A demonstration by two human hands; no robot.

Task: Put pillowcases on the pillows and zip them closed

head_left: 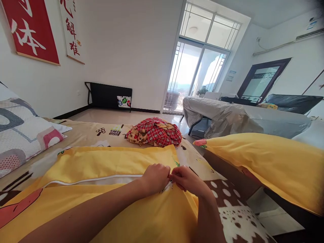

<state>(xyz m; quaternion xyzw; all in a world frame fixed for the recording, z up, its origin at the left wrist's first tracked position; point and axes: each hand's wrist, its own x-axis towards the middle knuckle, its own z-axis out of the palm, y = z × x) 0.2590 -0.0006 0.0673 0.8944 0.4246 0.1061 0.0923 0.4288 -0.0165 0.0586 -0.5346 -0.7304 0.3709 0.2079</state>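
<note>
Patterned bedspread (87, 129) here, yellow cover (101, 165) spread over it right by my camera. I've got left hand (156, 179) and right hand (187, 180) both pinching it at one end of its white-edged opening (101, 180). Further out: red plaid cloth (164, 131), shiny floor (106, 115), plastic-draped table (233, 114), bright glass doors (194, 71).

Bare left hand (155, 178), bare right hand (186, 179) — both forearms (101, 210) bare too, probably slim, though partly cropped.
</note>
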